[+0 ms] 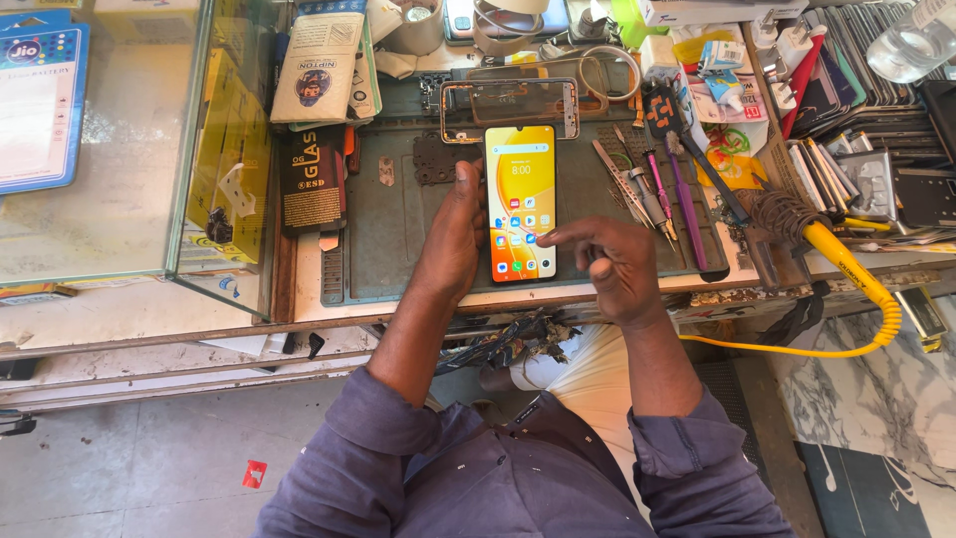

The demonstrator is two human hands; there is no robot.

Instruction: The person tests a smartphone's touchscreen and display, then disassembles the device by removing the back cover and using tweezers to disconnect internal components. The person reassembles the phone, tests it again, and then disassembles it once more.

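On the far left we see a glass display case (129, 149), and just beside it dark and pale flat packets (317, 120) stacked along the edge of the grey-green work mat (398, 229). Moving in, our left hand (453, 234) lies on the mat, fingers together and extended, its side pressed against the left edge of the smartphone (521, 202); it steadies the phone and grasps nothing. The phone lies flat at the middle of the mat, screen up and lit, yellow-orange wallpaper with rows of app icons. Just above it sits an empty phone frame (509, 109), lying crosswise. Now our right hand (609, 261): index finger stretched out, its tip touching the lower right of the screen, the other fingers curled loosely, holding nothing. Right of the phone, tweezers (627, 189) and a purple-handled tool (685, 214) lie on the mat, well clear of the fingers. Further right, a soldering iron with a yellow cable (856, 279) rests at the bench edge, and slim flat parts (846, 169) stand stacked beyond it.
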